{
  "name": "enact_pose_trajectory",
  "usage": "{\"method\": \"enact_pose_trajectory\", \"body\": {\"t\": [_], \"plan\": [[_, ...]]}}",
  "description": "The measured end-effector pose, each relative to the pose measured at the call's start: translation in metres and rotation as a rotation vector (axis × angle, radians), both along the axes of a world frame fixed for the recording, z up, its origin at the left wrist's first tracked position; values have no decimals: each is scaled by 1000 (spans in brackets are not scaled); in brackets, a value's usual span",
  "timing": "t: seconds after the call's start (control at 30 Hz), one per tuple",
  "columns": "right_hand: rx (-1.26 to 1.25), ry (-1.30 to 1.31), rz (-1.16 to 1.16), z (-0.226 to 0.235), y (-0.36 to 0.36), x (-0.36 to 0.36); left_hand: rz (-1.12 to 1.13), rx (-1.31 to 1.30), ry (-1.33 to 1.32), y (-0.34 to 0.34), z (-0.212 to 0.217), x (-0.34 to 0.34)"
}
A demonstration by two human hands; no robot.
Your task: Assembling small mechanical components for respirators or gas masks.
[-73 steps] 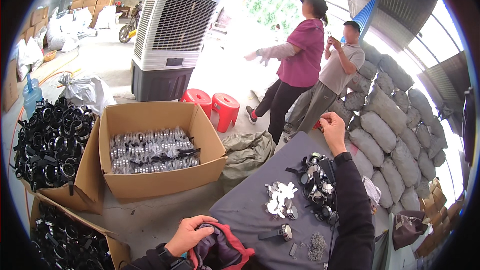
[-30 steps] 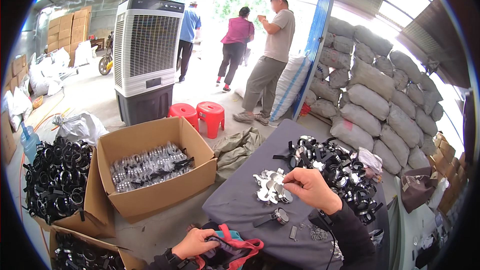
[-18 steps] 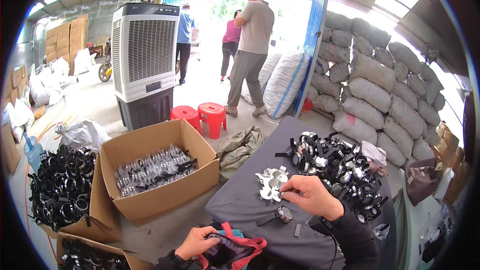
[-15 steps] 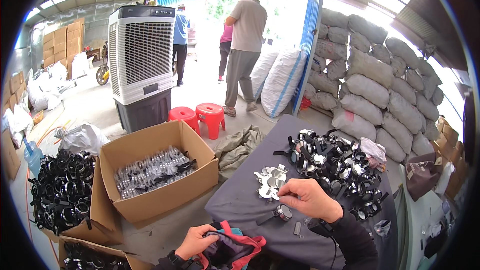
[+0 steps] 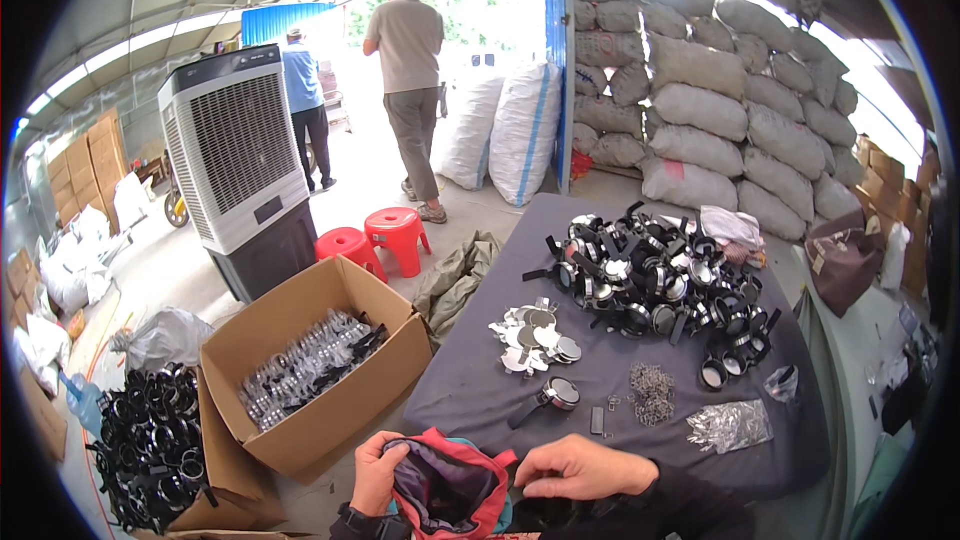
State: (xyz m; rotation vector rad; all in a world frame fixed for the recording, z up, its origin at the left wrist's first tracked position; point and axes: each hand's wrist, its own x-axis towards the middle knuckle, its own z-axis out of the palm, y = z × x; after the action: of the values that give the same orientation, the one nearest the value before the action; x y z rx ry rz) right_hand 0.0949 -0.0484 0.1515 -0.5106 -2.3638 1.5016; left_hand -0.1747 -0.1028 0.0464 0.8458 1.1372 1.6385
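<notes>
My left hand grips the rim of a red, purple-lined cloth bag at the table's near edge, holding its mouth open. Close to the bag's right side is my right hand, its fingers curled together; anything inside them is hidden. Beyond the hands lies a single black band with a round silver face, like a wristwatch. Flat silvery-white round pieces are piled behind it. To the right are small metal links in a heap and a clear plastic bag of small silvery parts.
A large heap of similar black bands covers the far table. Left of it stand a cardboard box of wrapped items and another holding black bands. Red stools, an air cooler and two people are beyond.
My right hand has moved from beside the silvery pieces down toward the bag, uncovering the metal links. My left hand still holds the bag's rim. The view has shifted.
</notes>
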Motion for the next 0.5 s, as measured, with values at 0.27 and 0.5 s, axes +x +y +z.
{"method": "enact_pose_trajectory", "body": {"t": [0.27,0.5], "plan": [[-573,-69,-46,-101,-6,-2,-11,-23,57,1,8,-4],[-598,-99,-147,-174,4,-9,-25,-76,116,-4,13,6]]}}
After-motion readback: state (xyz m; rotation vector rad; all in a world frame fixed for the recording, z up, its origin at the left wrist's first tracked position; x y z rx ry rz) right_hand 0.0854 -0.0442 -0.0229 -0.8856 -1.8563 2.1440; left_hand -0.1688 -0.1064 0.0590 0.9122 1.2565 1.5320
